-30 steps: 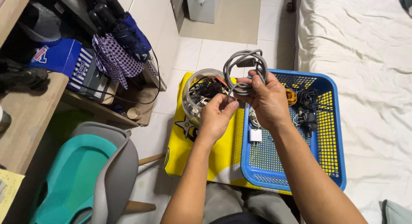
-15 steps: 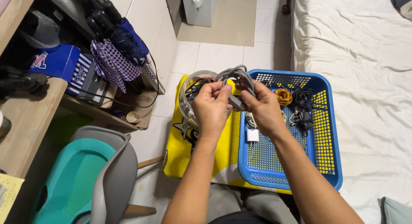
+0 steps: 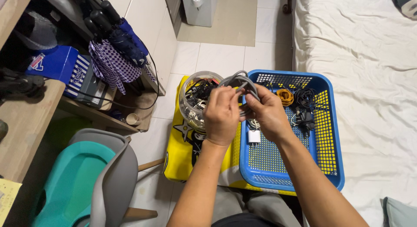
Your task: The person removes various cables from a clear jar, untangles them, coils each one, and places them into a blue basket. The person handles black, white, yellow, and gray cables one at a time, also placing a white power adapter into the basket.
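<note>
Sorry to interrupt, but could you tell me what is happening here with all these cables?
A seated person holds a coiled grey cable in both hands, the left hand and right hand closed around it above a blue plastic basket. The basket holds a white charger, an orange cord bundle and black cords. Beside it stands a clear jar full of tangled cables, on a yellow surface.

A bedroom at home. A bed with a white sheet (image 3: 360, 57) stands beside a tiled floor (image 3: 208, 57). A wooden desk (image 3: 26, 118) and chair (image 3: 87, 179) sit opposite.
</note>
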